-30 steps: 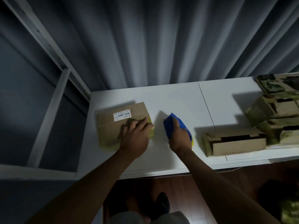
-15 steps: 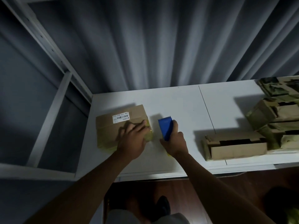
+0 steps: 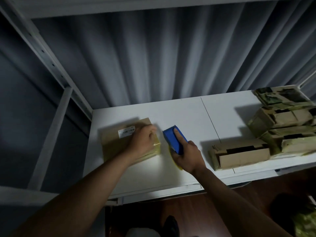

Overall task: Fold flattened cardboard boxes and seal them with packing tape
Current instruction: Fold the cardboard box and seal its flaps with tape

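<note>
A closed brown cardboard box [image 3: 116, 146] with a white barcode label [image 3: 126, 132] lies on the left part of the white table [image 3: 184, 117]. My left hand [image 3: 142, 141] rests on the box's right end, over glossy yellowish tape; its fingers are blurred. Just right of the box, my right hand [image 3: 188, 155] grips a blue tape dispenser [image 3: 173, 140], with the index finger laid along its top. The dispenser is tilted and stands apart from the box.
A folded open-topped cardboard box [image 3: 242, 153] sits to the right near the front edge. Several more cardboard boxes [image 3: 282, 127] are stacked at the far right. A grey curtain hangs behind the table; a metal shelf frame [image 3: 51, 120] stands at the left.
The dispenser has swung so its blue body points up and away from me. My left hand slid slightly toward the box's far right corner. The camera has tilted.
</note>
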